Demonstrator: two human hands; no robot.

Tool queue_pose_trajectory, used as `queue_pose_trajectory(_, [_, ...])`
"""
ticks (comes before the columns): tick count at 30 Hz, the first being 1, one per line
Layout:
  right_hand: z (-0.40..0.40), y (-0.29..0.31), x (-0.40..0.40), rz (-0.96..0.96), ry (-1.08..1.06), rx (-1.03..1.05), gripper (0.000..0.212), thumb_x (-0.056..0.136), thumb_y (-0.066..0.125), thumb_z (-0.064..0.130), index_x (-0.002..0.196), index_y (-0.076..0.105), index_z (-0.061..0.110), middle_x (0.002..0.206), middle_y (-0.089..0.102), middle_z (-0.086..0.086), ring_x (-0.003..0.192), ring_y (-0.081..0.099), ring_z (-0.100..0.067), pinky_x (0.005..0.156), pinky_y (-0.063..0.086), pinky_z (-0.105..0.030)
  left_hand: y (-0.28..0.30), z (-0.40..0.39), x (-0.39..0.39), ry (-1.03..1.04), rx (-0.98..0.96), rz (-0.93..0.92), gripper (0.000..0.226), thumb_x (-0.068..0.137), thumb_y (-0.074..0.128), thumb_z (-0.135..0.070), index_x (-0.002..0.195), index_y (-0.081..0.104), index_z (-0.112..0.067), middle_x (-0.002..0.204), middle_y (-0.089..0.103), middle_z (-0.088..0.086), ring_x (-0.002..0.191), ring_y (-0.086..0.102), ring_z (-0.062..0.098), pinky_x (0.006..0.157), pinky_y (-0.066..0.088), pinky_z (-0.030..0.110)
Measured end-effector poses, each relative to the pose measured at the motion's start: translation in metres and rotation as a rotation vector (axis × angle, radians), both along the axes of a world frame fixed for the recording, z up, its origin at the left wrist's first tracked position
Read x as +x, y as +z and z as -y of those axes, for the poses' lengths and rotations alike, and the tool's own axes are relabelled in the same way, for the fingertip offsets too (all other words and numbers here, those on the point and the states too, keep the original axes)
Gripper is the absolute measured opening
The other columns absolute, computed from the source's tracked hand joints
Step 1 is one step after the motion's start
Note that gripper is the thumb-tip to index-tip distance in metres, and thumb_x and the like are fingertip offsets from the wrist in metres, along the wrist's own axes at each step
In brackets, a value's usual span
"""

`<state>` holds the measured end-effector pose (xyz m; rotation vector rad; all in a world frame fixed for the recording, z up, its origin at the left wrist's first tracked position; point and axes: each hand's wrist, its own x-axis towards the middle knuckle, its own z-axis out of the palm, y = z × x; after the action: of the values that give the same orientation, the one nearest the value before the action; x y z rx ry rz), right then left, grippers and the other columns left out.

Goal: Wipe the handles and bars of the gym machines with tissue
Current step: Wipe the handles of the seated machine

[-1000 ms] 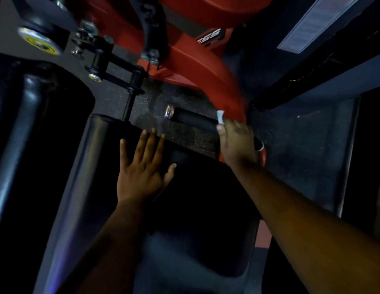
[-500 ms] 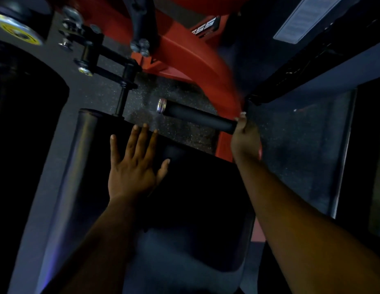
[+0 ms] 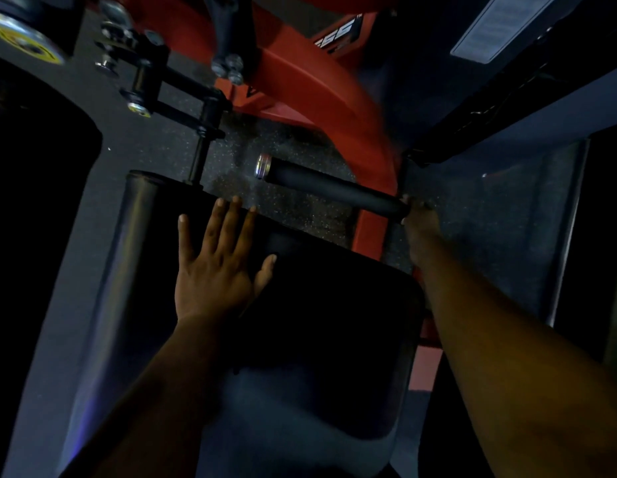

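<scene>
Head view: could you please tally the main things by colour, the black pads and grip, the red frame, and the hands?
Black: 3, seat pad, roller pad, handle grip
Red: 1, machine frame
Hands: 2, left hand, right hand
Total: 6

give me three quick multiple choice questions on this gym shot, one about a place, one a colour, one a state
1. Where is the right hand?
A. at the handle's frame end
B. on its metal cap
C. on the pad

2. What colour is the frame?
A. blue
B. red
C. yellow

3. How is the left hand?
A. in a fist
B. gripping the handle
C. flat, fingers straight, on the pad

Answers:
1 A, the hand meets the grip where it joins the frame.
2 B, the curved arm is red.
3 C, the spread fingers lie on the black pad.
</scene>
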<state>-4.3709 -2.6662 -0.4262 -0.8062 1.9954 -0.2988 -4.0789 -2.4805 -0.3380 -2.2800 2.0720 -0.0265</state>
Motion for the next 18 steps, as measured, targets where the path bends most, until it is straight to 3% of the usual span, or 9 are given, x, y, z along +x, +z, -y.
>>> queue_pose_trajectory(2, [0.006, -0.014, -0.004, -0.054, -0.046, 0.079, 0.051, 0.102, 0.045, 0.049, 0.124, 0.068, 0.009, 0.126, 0.068, -0.018, 0.116, 0.065, -0.035, 0.101, 0.052, -0.046, 0.001, 0.000, 0.000, 0.001, -0.004, 0.002, 0.077, 0.104, 0.038, -0.063, 0.163, 0.024, -0.016, 0.172, 0.017, 0.006, 0.159, 0.010, 0.022, 0.123, 0.009, 0.066])
queue_pose_trajectory(4, [-0.004, 0.011, 0.020, -0.095, -0.040, 0.001, 0.066, 0.097, 0.038, 0.059, 0.131, 0.065, 0.009, 0.129, 0.067, -0.018, 0.120, 0.063, -0.035, 0.107, 0.047, -0.048, 0.001, 0.001, -0.001, -0.002, 0.008, 0.007, 0.077, 0.104, 0.036, -0.063, 0.163, 0.024, -0.016, 0.171, 0.017, 0.007, 0.159, 0.009, 0.023, 0.123, 0.008, 0.066])
queue_pose_trajectory(7, [-0.034, 0.042, 0.044, -0.072, 0.120, -0.350, 0.052, 0.107, 0.033, 0.046, 0.130, 0.066, 0.012, 0.124, 0.069, -0.011, 0.113, 0.064, -0.026, 0.100, 0.046, -0.030, 0.002, 0.000, -0.001, -0.004, 0.014, 0.003, 0.076, 0.104, 0.035, -0.063, 0.163, 0.026, -0.016, 0.171, 0.017, 0.007, 0.159, 0.009, 0.023, 0.123, 0.008, 0.065])
queue_pose_trajectory(9, [-0.045, 0.038, 0.037, -0.049, 0.156, -0.457, 0.051, 0.107, 0.030, 0.046, 0.127, 0.068, 0.017, 0.112, 0.073, -0.002, 0.102, 0.069, -0.020, 0.094, 0.050, -0.025, 0.002, 0.001, -0.002, -0.003, 0.018, 0.001, 0.076, 0.104, 0.035, -0.063, 0.163, 0.026, -0.016, 0.171, 0.017, 0.007, 0.159, 0.009, 0.023, 0.123, 0.007, 0.065])
queue_pose_trajectory(11, [-0.032, 0.018, 0.018, -0.059, 0.122, -0.326, 0.046, 0.105, 0.033, 0.047, 0.120, 0.071, 0.025, 0.101, 0.074, 0.003, 0.102, 0.071, -0.026, 0.099, 0.051, -0.037, 0.002, 0.002, -0.001, 0.005, 0.025, 0.007, 0.077, 0.103, 0.035, -0.063, 0.163, 0.026, -0.016, 0.172, 0.016, 0.007, 0.159, 0.009, 0.022, 0.124, 0.005, 0.064])
queue_pose_trajectory(13, [-0.004, 0.014, 0.000, -0.177, 0.230, -0.021, 0.042, 0.106, 0.037, 0.042, 0.117, 0.070, 0.018, 0.109, 0.073, -0.012, 0.111, 0.067, -0.036, 0.103, 0.048, -0.046, 0.003, 0.002, -0.001, 0.011, 0.035, 0.001, 0.077, 0.102, 0.034, -0.063, 0.163, 0.025, -0.016, 0.172, 0.015, 0.007, 0.160, 0.007, 0.022, 0.124, 0.004, 0.064])
queue_pose_trajectory(14, [0.011, 0.018, -0.004, -0.190, 0.330, 0.107, 0.042, 0.107, 0.038, 0.039, 0.115, 0.069, 0.012, 0.114, 0.070, -0.019, 0.108, 0.066, -0.036, 0.099, 0.049, -0.043, 0.003, 0.002, -0.001, 0.011, 0.036, -0.003, 0.078, 0.102, 0.033, -0.064, 0.163, 0.024, -0.016, 0.172, 0.015, 0.007, 0.160, 0.007, 0.022, 0.124, 0.003, 0.064])
queue_pose_trajectory(16, [0.031, 0.041, 0.010, -0.058, 0.449, 0.239, 0.049, 0.109, 0.036, 0.040, 0.097, 0.070, 0.007, 0.103, 0.070, -0.017, 0.084, 0.067, -0.028, 0.083, 0.051, -0.032, 0.004, 0.002, -0.001, 0.007, 0.035, -0.007, 0.078, 0.102, 0.033, -0.064, 0.163, 0.024, -0.016, 0.172, 0.016, 0.007, 0.159, 0.007, 0.022, 0.124, 0.002, 0.064])
queue_pose_trajectory(18, [0.041, 0.067, 0.046, 0.114, 0.568, 0.296, 0.068, 0.108, 0.029, 0.055, 0.096, 0.071, 0.003, 0.087, 0.074, -0.014, 0.072, 0.068, -0.022, 0.085, 0.056, -0.035, 0.004, 0.003, -0.001, 0.005, 0.035, -0.003, 0.078, 0.102, 0.032, -0.064, 0.163, 0.024, -0.016, 0.172, 0.015, 0.007, 0.159, 0.008, 0.022, 0.124, 0.003, 0.064])
